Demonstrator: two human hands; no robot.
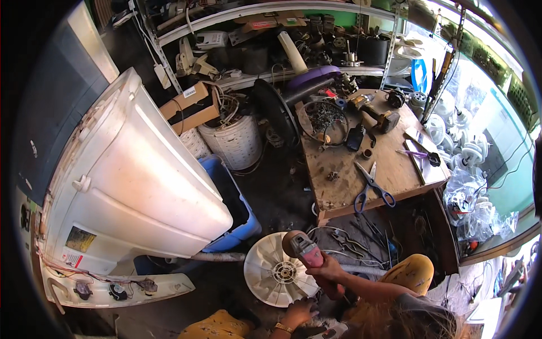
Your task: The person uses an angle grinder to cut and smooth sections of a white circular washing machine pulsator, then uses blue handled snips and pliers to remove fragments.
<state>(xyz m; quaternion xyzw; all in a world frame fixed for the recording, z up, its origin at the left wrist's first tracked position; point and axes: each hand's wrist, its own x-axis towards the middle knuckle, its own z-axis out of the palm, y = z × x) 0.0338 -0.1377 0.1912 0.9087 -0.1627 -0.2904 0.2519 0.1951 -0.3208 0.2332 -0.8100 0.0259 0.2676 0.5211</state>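
Note:
On the floor in front of me lies a round white plastic washing-machine part [261,265], with ribs and a ringed hub at its centre. My right hand [328,268] is wrapped round a red angle grinder [313,257] with a grey metal head. The grinder's round disc [293,242] is over the upper right edge of the white part; I cannot tell whether they touch. At the part's lower rim is my left hand [300,312], its fingers closed on the edge. A gold-coloured band circles my left wrist.
A white washing-machine body [141,175] leans on the left, beside a blue bin [248,217]. A wooden table [339,189] carries scissors [370,187], a cordless drill [384,120] and a tray of screws [324,118]. Pliers [345,242] and cables lie below it.

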